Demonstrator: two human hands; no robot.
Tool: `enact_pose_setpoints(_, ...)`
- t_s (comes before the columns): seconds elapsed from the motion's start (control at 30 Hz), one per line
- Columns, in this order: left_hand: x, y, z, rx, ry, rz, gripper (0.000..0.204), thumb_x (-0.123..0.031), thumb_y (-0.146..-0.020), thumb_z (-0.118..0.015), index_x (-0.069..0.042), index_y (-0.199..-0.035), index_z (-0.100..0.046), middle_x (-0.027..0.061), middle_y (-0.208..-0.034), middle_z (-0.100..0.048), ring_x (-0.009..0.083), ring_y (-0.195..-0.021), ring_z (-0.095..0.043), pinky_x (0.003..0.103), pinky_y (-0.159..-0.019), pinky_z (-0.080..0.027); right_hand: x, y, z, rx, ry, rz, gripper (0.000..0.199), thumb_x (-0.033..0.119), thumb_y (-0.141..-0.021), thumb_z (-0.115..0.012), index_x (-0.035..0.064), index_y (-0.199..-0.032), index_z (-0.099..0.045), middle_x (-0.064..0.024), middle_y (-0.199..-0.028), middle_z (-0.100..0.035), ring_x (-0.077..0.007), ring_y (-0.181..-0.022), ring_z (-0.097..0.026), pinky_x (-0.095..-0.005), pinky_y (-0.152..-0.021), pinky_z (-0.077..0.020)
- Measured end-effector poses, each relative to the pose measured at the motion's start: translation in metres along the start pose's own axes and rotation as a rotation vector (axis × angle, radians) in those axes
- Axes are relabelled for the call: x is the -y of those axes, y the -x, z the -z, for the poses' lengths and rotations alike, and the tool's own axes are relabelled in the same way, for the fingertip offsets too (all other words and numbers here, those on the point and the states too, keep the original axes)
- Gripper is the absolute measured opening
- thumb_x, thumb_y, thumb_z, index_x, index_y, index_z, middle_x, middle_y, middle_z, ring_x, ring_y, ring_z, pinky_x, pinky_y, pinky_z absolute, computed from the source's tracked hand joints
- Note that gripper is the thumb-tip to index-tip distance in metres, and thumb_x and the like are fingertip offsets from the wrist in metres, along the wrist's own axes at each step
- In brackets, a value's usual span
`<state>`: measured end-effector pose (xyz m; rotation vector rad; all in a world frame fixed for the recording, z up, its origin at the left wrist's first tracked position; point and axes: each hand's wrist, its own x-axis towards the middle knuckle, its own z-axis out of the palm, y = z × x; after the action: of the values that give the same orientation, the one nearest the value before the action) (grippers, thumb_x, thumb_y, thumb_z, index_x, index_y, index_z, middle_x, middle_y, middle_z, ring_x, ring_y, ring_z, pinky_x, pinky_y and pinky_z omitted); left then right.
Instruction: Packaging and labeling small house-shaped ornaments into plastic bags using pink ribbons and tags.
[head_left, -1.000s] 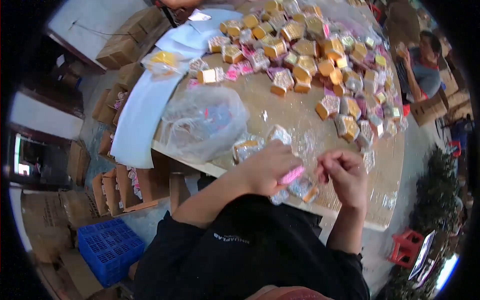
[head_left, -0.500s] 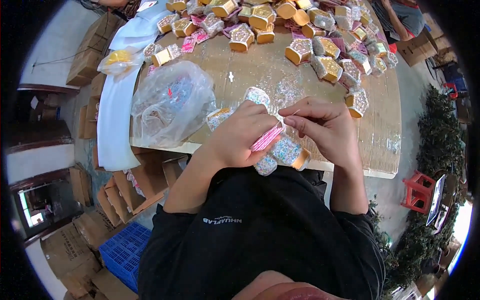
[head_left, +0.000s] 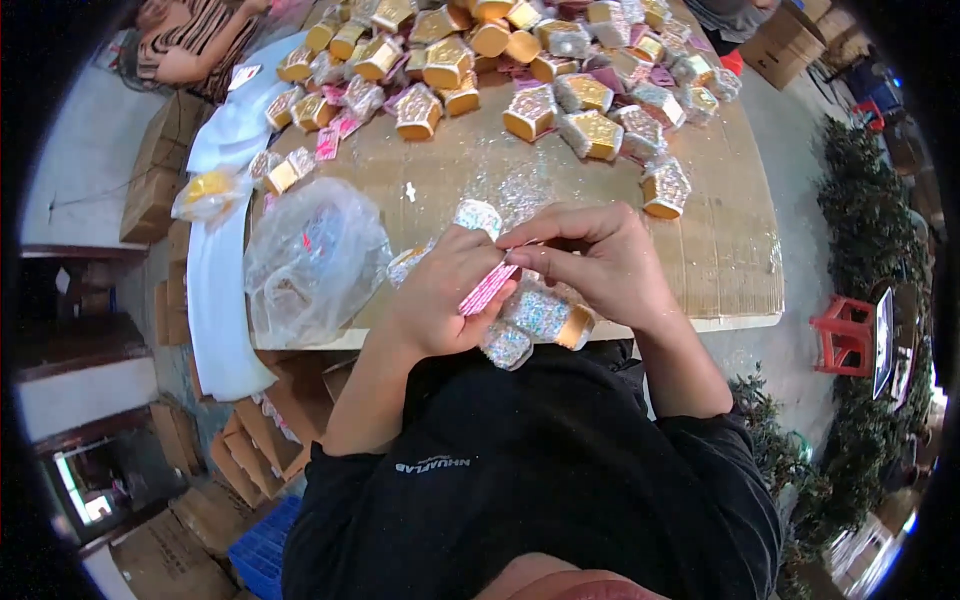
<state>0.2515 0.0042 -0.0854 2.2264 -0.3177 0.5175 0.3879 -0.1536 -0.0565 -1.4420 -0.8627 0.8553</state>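
Observation:
My left hand (head_left: 440,295) is closed round a small stack of pink-and-white striped cards (head_left: 487,289), near the table's front edge. My right hand (head_left: 605,265) pinches at the upper corner of the cards, thumb and forefinger together; a thin pale string, clearer half a second ago, is hard to make out between the fingertips. Several glitter-coated, house-shaped ornaments cluster about and under my hands: one with a gold side (head_left: 543,313), a smaller one (head_left: 507,345) at the edge, and a white one (head_left: 478,216) beyond my left knuckles. How they join the cards is hidden.
A pile of gold, glittery ornaments (head_left: 447,62) covers the far table. At left lie a clear plastic bag (head_left: 318,265) and a white foam sheet (head_left: 225,310). Loose glitter dots the cardboard tabletop (head_left: 715,260). A person in stripes (head_left: 200,50) is at the far left; a red stool (head_left: 842,335) stands right.
The whole view has shifted, so the table sits further left and lower. My right fingertips have come in from the drawn-out string to the card corner. My left hand keeps its grip.

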Motion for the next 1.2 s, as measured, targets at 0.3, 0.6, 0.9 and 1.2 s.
enact_pose_setpoints(0.3,0.010,0.016,-0.005,0.054,-0.052,0.164,0.026,-0.005,-0.082,-0.059,-0.002,-0.108,-0.062,0.0155,-0.091,-0.063,0.0369,-0.082,-0.058,0.044,-0.074,-0.047,-0.002,0.003,0.017,0.074,-0.021,0.159,0.016,0.013,-0.090,-0.070,-0.0004,-0.099,-0.071,-0.0035,-0.086,-0.072,-0.0075,-0.079,-0.062,-0.0263,-0.072,-0.0510)
enact_pose_setpoints(0.6,0.010,-0.025,-0.021,0.059,0.068,0.296,0.035,-0.008,-0.083,-0.058,0.001,-0.117,-0.056,0.0215,-0.110,-0.059,0.0397,-0.103,-0.057,0.044,-0.090,-0.045,0.027,0.004,0.022,0.093,-0.164,0.225,0.017,0.014,-0.093,-0.067,-0.0019,-0.099,-0.069,-0.0020,-0.085,-0.070,-0.0050,-0.078,-0.059,-0.0240,-0.071,-0.0495)
enact_pose_setpoints(0.9,0.013,-0.033,-0.023,-0.082,0.004,0.350,0.071,-0.027,-0.093,-0.063,0.007,-0.146,-0.031,0.0218,-0.142,-0.045,0.0302,-0.136,-0.041,0.039,-0.109,-0.035,0.036,-0.029,0.027,-0.128,-0.005,0.276,0.015,0.014,-0.091,-0.068,-0.0010,-0.094,-0.067,-0.0027,-0.075,-0.066,-0.0070,-0.070,-0.055,-0.0279,-0.066,-0.0477)
enact_pose_setpoints(1.2,-0.022,-0.029,0.004,-0.559,0.418,0.291,0.019,-0.013,-0.102,-0.052,0.001,-0.098,-0.064,0.0036,-0.093,-0.066,0.0079,-0.087,-0.059,0.023,-0.078,-0.046,0.050,-0.024,-0.008,-0.141,0.243,0.385,0.014,0.011,-0.091,-0.066,-0.0017,-0.098,-0.067,-0.0065,-0.079,-0.069,-0.0097,-0.074,-0.063,-0.0289,-0.068,-0.0518)
